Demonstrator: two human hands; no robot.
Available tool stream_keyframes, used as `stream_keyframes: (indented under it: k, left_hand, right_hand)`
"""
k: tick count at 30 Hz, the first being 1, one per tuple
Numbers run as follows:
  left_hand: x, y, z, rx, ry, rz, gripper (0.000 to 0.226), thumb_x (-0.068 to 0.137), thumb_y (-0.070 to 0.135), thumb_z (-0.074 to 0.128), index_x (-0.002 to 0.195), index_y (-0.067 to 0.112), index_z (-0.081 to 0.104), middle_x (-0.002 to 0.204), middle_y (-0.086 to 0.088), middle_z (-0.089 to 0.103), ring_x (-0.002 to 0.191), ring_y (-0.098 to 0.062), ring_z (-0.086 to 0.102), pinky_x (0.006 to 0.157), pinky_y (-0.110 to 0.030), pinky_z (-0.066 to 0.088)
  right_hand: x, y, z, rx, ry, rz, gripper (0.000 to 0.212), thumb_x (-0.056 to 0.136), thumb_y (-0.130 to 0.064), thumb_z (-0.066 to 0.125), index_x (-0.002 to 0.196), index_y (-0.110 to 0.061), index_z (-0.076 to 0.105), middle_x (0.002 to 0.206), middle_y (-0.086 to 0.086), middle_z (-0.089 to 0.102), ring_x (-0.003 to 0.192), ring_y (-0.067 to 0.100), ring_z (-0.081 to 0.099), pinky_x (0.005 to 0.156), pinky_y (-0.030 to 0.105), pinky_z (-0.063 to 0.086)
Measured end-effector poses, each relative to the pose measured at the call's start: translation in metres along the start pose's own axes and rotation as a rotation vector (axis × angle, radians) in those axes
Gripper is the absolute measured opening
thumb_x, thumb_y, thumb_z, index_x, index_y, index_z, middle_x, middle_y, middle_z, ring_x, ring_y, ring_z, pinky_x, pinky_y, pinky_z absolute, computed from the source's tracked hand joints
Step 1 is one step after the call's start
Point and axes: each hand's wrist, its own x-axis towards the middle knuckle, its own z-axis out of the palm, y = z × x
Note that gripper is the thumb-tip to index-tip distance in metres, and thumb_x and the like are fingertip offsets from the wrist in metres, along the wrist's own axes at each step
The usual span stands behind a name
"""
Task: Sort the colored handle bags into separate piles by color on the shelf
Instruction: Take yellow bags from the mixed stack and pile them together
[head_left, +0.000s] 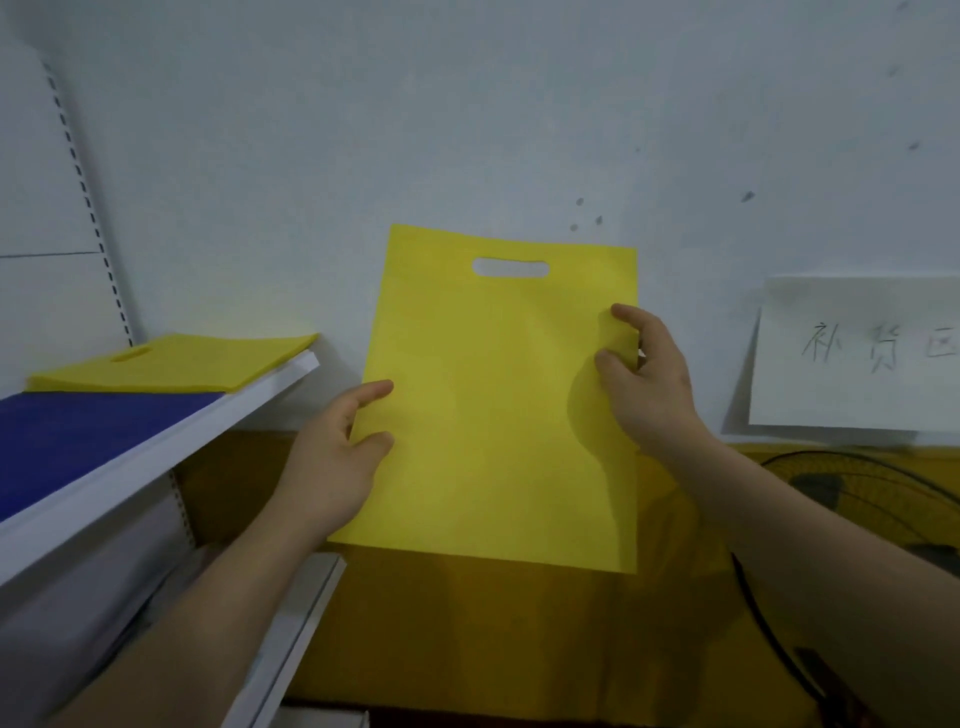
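Both hands pinch the yellow bag (498, 415) by its sides. Seen from the head camera, the left hand (332, 467) holds the left edge between thumb and fingers. The right hand (649, 384) holds the right edge the same way, a bit higher up. The bag hangs flat in the air in front of the wall, with its handle hole at the top.

It looks thin, soft and very light. It would likely flop or fold if held by one corner only. The two side edges, or the handle hole, look like good spots to hold.

To the left is the shelf (156, 447). A yellow pile (176, 364) lies at the back of it, touching a blue pile (78, 436) nearer the camera. This bag probably belongs on the yellow pile.

Something dark yellow lies below the bag. It is too dim to tell if that is more bags.
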Motion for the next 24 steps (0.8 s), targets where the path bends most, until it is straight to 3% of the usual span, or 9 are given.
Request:
stream_keyframes:
  k: [2,6,10,11,14,17,20,22,24]
  left_hand:
    - [0.012,-0.008,0.0,0.0,0.003,-0.013,0.048,0.093,0.009,0.055,0.108,0.055,0.047,0.139,-0.003,0.049,0.094,-0.011,0.062,0.084,-0.046,0.053]
    - [0.039,-0.022,0.006,-0.014,0.041,-0.019,0.05,0.092,0.007,0.055,0.104,0.055,0.048,0.127,0.001,0.058,0.092,-0.008,0.061,0.08,-0.036,0.054]
    - [0.067,-0.032,0.014,-0.007,0.079,-0.041,0.051,0.092,0.007,0.055,0.104,0.056,0.05,0.123,0.006,0.058,0.088,-0.021,0.064,0.083,-0.048,0.054]
    - [0.076,-0.034,0.016,-0.012,0.097,-0.044,0.05,0.092,0.007,0.055,0.106,0.054,0.051,0.122,0.008,0.058,0.088,-0.019,0.065,0.081,-0.046,0.055]
    - [0.101,-0.038,0.019,-0.003,0.148,-0.038,0.045,0.093,0.006,0.054,0.118,0.043,0.051,0.112,0.02,0.057,0.08,0.003,0.062,0.069,-0.023,0.053]
    - [0.119,-0.042,0.018,0.03,0.193,-0.044,0.044,0.094,0.006,0.053,0.123,0.039,0.049,0.12,0.015,0.055,0.098,-0.001,0.059,0.075,-0.02,0.05]
    - [0.129,-0.049,0.011,0.054,0.283,-0.057,0.045,0.092,0.004,0.055,0.121,0.038,0.05,0.129,0.006,0.053,0.115,-0.013,0.053,0.093,-0.033,0.047]
    - [0.132,-0.053,0.004,0.079,0.328,-0.05,0.045,0.091,0.002,0.056,0.118,0.038,0.051,0.126,0.003,0.056,0.112,-0.015,0.055,0.093,-0.034,0.047]
    - [0.136,-0.056,-0.008,0.127,0.367,-0.044,0.046,0.09,0.001,0.057,0.117,0.038,0.051,0.121,0.004,0.058,0.107,-0.013,0.057,0.088,-0.032,0.049]
  right_hand:
    - [0.011,0.007,0.012,0.002,0.0,-0.005,0.044,0.092,-0.014,0.054,0.131,-0.033,0.047,0.111,-0.013,0.049,0.068,-0.001,0.048,0.062,0.015,0.039]
    - [0.036,0.023,0.036,0.022,-0.028,-0.013,0.044,0.091,-0.015,0.054,0.13,-0.035,0.047,0.116,-0.012,0.049,0.081,0.009,0.05,0.072,0.023,0.041]
    - [0.07,0.037,0.056,0.042,-0.08,-0.026,0.043,0.094,-0.016,0.051,0.132,-0.036,0.045,0.115,-0.016,0.045,0.074,-0.002,0.05,0.06,0.01,0.041]
    - [0.08,0.039,0.061,0.054,-0.092,-0.035,0.043,0.094,-0.016,0.051,0.132,-0.036,0.044,0.114,-0.016,0.045,0.071,-0.002,0.049,0.055,0.007,0.039]
    - [0.109,0.046,0.079,0.081,-0.135,-0.072,0.043,0.095,-0.016,0.049,0.133,-0.034,0.043,0.106,-0.02,0.043,0.068,-0.008,0.047,0.055,0.004,0.039]
    - [0.137,0.051,0.101,0.115,-0.177,-0.114,0.044,0.095,-0.015,0.05,0.135,-0.032,0.042,0.114,-0.016,0.042,0.073,-0.022,0.045,0.057,-0.002,0.035]
    - [0.157,0.053,0.13,0.168,-0.218,-0.14,0.045,0.093,-0.014,0.051,0.134,-0.032,0.044,0.122,-0.015,0.044,0.087,-0.006,0.048,0.062,-0.002,0.035]
    - [0.167,0.052,0.152,0.202,-0.245,-0.155,0.045,0.093,-0.014,0.052,0.133,-0.032,0.045,0.123,-0.017,0.044,0.096,0.003,0.046,0.066,-0.003,0.034]
    - [0.174,0.048,0.177,0.231,-0.273,-0.165,0.046,0.092,-0.013,0.052,0.133,-0.032,0.045,0.122,-0.018,0.044,0.098,0.001,0.045,0.068,-0.005,0.032]
